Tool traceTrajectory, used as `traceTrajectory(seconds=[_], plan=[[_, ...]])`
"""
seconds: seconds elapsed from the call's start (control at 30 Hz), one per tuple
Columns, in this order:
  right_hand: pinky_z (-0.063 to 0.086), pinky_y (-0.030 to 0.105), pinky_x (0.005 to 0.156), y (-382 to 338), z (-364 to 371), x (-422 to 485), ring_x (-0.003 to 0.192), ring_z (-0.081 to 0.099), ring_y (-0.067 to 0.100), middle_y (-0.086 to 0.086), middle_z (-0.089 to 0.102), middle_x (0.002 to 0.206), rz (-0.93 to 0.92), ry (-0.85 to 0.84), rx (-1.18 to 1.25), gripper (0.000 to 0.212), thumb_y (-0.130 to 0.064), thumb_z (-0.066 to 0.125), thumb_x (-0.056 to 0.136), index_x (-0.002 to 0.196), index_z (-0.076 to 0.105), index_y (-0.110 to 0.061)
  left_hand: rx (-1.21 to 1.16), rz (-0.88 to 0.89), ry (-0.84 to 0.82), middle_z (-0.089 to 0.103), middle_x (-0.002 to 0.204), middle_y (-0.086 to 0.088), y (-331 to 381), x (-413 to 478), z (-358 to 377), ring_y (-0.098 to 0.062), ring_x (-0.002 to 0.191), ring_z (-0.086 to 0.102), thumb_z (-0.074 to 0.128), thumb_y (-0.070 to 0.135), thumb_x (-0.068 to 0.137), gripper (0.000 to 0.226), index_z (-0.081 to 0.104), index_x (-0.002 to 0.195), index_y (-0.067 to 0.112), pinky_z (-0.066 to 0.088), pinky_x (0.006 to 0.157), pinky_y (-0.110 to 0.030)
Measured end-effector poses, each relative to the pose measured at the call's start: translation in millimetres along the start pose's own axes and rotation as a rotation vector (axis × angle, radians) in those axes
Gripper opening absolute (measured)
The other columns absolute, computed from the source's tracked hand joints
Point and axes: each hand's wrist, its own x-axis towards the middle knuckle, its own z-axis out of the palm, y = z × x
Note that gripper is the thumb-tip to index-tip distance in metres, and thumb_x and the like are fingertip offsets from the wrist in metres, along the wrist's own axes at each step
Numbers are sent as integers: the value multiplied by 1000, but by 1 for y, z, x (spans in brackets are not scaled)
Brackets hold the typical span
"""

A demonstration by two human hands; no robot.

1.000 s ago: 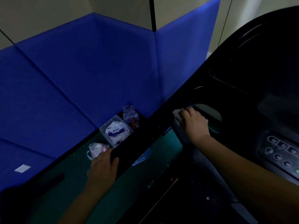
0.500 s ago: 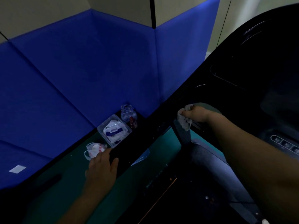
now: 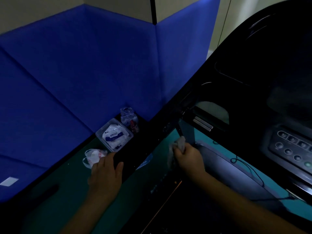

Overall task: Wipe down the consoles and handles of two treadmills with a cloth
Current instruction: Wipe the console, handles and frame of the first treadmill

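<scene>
1. Location: cloth (image 3: 181, 143) is a pale, bunched wad in the right hand (image 3: 188, 157). It sits low, at the foot of the grey strut (image 3: 188, 130) beneath the console (image 3: 290, 146). It is touching or just beside the strut; light is too dim to confirm contact.
2. Right-hand fingers: curled tight round the wad. One end of the cloth sticks out above the knuckles, and the rest trails off the left side of the hand.
3. Left hand (image 3: 106, 173): rests on the black handrail (image 3: 135, 149) w/ fingers laid over the top and thumb spread. No closed grip is visible and it holds nothing else.
4. Handling (est.): cloth is light, soft and has no stiffness. It should conform to round bars and key recesses. The loose tail may snag on the thin cable (image 3: 244, 166) nearby.
5. Grip (rec.): hold at the centre of the wad, keeping a fabric pad between fingers and surface.
   - Bars: wrap the cloth round and slide it along.
   - Console: flatten the cloth under straight fingers and use light pressure on the keys.
6. Surfaces (est.): the glossy black plastic is probably slick, so brace via the handrail.
</scene>
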Motion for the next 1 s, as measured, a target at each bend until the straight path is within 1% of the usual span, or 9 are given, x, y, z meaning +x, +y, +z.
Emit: traceTrajectory(seconds=[0.1, 0.23, 0.33, 0.43, 0.47, 0.57, 0.7, 0.83, 1.0], plan=[[54, 42, 84, 7, 16, 11, 88, 66, 25, 9, 68, 99, 369, 69, 427, 57, -60, 47, 84, 112, 55, -12, -3, 15, -8, 48, 134, -8, -3, 2, 0, -29, 115, 43, 36, 39, 96, 43, 41, 135, 22, 40, 92, -43], [51, 43, 87, -12, 16, 60, 90, 56, 23, 11, 57, 109, 410, 119, 625, 60, -48, 37, 90, 127, 49, -3, 4, 9, -20, 47, 135, -8, -6, 3, 1, -29, 118, 42, 34, 41, 96, 45, 39, 137, 23, 40, 95, -44], [52, 19, 69, -46, 22, 79, 81, 54, 4, 0, 50, 111, 441, 158, 820, 71, -54, 4, 90, 136, 41, -13, 1, 20, -19, 46, 136, -6, -5, 3, 2, -29, 119, 42, 33, 42, 95, 47, 39, 138, 23, 40, 95, -45], [43, 32, 99, -74, 34, 60, 118, 48, 21, 11, 41, 133, 339, 305, 605, 48, -35, 22, 102, 139, 32, -5, -3, 32, -15, 47, 137, -6, -7, 3, 2, -28, 119, 42, 33, 41, 95, 48, 39, 138, 21, 39, 96, -44], [41, 39, 104, -73, 43, 52, 121, 47, 27, 14, 44, 134, 355, 325, 787, 36, -26, 31, 102, 134, 39, -10, 3, 35, -16, 47, 137, -7, -8, 2, 2, -28, 119, 42, 33, 42, 95, 49, 39, 138, 21, 39, 97, -44], [44, 52, 97, -67, 64, 11, 103, 55, 34, 20, 54, 111, 166, 291, 622, 12, -18, 42, 97, 97, 54, -15, 18, 45, -14, 47, 137, -8, -8, 3, 2, -29, 118, 42, 31, 43, 94, 50, 39, 138, 20, 40, 96, -46], [29, 8, 103, -81, 82, -39, 111, 43, 6, 9, 48, 132, -22, 229, 527, 26, -1, 43, 96, 118, 56, 5, 45, 55, -12, 46, 137, -11, -6, 2, 1, -31, 118, 43, 32, 43, 94, 51, 39, 138, 17, 40, 94, -45], [43, 39, 99, -90, 65, 4, 106, 54, 26, 24, 55, 121, 195, 415, 610, 30, -12, 41, 99, 120, 53, 6, 19, 69, -22, 48, 133, -13, -7, 1, 0, -32, 115, 45, 24, 51, 90, 62, 42, 137, 14, 40, 95, -47], [44, 33, 89, -90, 44, 40, 102, 55, 23, 16, 57, 114, 180, 472, 515, 25, -14, 39, 100, 109, 55, 3, 17, 57, -21, 46, 137, -10, -5, 1, 0, -30, 119, 43, 32, 43, 95, 51, 40, 138, 17, 40, 96, -46]])
